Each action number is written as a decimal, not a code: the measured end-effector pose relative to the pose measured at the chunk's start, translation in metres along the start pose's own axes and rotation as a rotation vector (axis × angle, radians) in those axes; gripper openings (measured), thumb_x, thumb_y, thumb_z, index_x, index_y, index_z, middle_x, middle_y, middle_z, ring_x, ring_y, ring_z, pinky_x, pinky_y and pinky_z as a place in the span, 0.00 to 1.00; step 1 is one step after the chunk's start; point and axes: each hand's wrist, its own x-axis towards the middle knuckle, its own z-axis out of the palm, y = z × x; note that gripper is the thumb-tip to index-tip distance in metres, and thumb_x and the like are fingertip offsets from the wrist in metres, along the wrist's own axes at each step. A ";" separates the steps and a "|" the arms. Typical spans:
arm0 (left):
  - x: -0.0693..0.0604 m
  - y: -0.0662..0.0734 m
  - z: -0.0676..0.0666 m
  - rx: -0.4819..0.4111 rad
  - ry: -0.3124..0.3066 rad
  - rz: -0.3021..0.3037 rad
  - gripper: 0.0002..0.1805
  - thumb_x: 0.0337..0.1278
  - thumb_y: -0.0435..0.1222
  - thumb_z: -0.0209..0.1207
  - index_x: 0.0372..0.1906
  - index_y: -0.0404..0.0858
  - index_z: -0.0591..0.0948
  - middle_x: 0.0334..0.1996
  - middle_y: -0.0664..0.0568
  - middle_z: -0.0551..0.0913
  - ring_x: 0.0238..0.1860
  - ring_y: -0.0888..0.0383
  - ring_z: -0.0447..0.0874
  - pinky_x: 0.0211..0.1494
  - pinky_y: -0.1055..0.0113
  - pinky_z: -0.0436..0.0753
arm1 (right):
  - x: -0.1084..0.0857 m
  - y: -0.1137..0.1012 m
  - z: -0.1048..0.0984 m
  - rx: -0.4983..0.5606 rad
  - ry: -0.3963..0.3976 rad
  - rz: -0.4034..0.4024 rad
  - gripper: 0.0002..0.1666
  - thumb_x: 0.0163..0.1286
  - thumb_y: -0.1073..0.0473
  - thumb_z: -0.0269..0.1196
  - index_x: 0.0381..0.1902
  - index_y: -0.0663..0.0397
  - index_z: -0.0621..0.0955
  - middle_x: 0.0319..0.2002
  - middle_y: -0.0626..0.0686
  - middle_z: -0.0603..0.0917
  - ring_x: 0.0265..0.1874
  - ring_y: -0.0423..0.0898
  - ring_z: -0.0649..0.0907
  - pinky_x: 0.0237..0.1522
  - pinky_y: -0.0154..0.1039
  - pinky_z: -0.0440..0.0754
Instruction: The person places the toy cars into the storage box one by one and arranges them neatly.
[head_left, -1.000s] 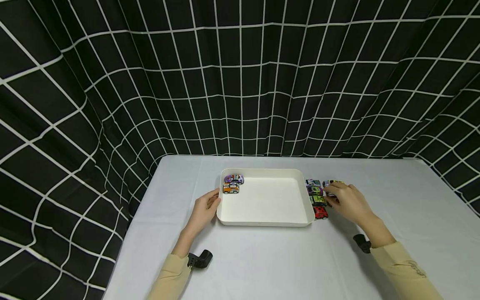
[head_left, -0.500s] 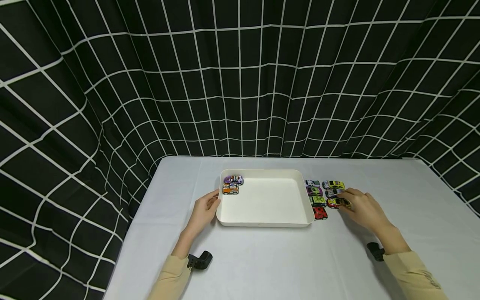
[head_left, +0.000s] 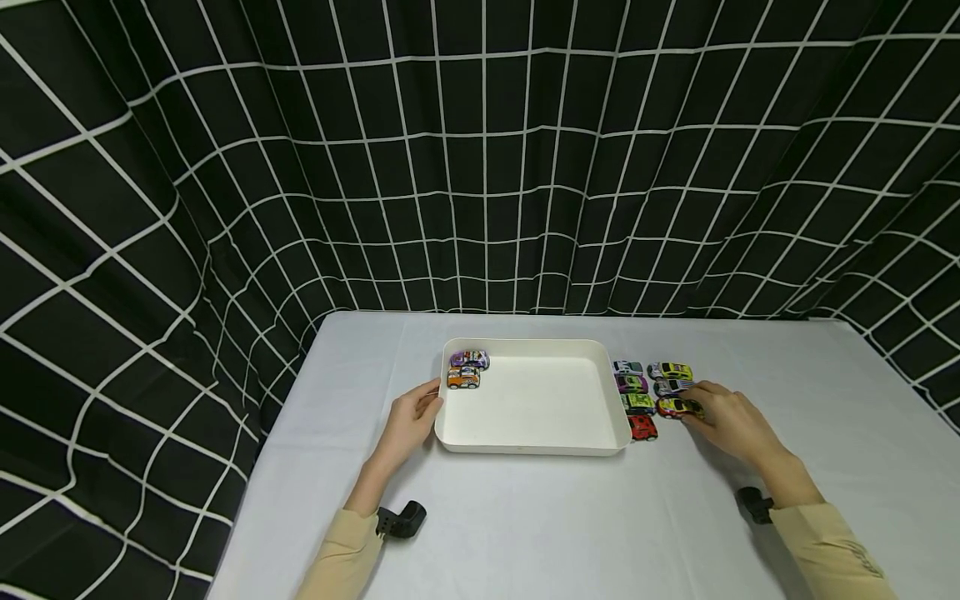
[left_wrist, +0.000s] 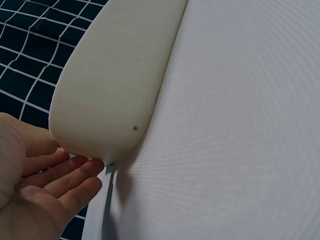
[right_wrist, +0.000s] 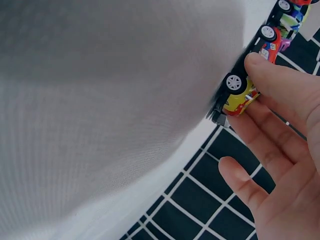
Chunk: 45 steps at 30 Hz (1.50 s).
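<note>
My left hand [head_left: 407, 427] touches the left wall of the white tray [head_left: 532, 451]; in the left wrist view its fingers [left_wrist: 75, 182] lie relaxed against the tray's end. Inside the tray's upper left corner are a purple car [head_left: 470, 359] and an orange car [head_left: 463, 378]. My right hand [head_left: 731, 423] pinches a yellow and red toy car [head_left: 677, 407] at the lower end of the outer car column. The right wrist view shows the thumb on the side of that yellow and red car [right_wrist: 241, 90], fingers behind it.
Right of the tray stand a white car [head_left: 627, 367], a purple-green car [head_left: 632, 384], a lime car [head_left: 638, 404] and a red car [head_left: 643, 428]. Beside them are another yellow car [head_left: 671, 371] and a silver car [head_left: 672, 387]. A black gridded curtain [head_left: 517, 167] hangs behind.
My right hand has moved right and slightly toward the table's front, uncovering the outer column of cars, and now pinches the yellow and red one. The left hand stays at the tray.
</note>
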 end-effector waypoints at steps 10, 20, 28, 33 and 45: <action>-0.001 0.000 0.000 0.007 -0.004 0.005 0.21 0.63 0.27 0.52 0.60 0.24 0.68 0.54 0.31 0.74 0.54 0.43 0.76 0.55 0.67 0.79 | -0.001 0.002 0.001 0.036 0.061 -0.058 0.16 0.49 0.67 0.70 0.37 0.68 0.81 0.36 0.64 0.81 0.30 0.58 0.82 0.30 0.54 0.82; -0.001 0.000 0.000 0.012 0.006 0.012 0.21 0.63 0.27 0.52 0.60 0.24 0.69 0.54 0.30 0.74 0.53 0.42 0.76 0.54 0.64 0.79 | 0.002 -0.001 -0.006 0.064 0.118 -0.082 0.16 0.46 0.69 0.71 0.36 0.66 0.82 0.35 0.62 0.81 0.32 0.60 0.81 0.33 0.57 0.81; 0.000 0.001 0.001 0.002 0.005 0.009 0.21 0.63 0.27 0.52 0.60 0.24 0.69 0.54 0.30 0.74 0.54 0.42 0.76 0.55 0.64 0.79 | 0.014 -0.013 -0.018 0.063 0.166 -0.117 0.17 0.44 0.70 0.72 0.35 0.66 0.82 0.31 0.58 0.81 0.27 0.55 0.81 0.27 0.52 0.81; 0.001 0.000 0.000 0.007 0.003 -0.006 0.21 0.63 0.27 0.52 0.60 0.25 0.69 0.54 0.32 0.74 0.54 0.44 0.76 0.54 0.67 0.79 | 0.025 -0.027 -0.024 0.062 0.151 -0.121 0.17 0.47 0.67 0.72 0.37 0.66 0.83 0.33 0.59 0.82 0.29 0.55 0.82 0.29 0.52 0.82; 0.000 -0.002 0.000 0.016 -0.001 0.011 0.21 0.64 0.28 0.52 0.61 0.26 0.69 0.56 0.33 0.73 0.54 0.44 0.76 0.54 0.65 0.79 | 0.062 -0.062 -0.025 0.115 0.078 -0.189 0.14 0.51 0.66 0.71 0.37 0.65 0.83 0.34 0.57 0.83 0.30 0.51 0.82 0.29 0.44 0.83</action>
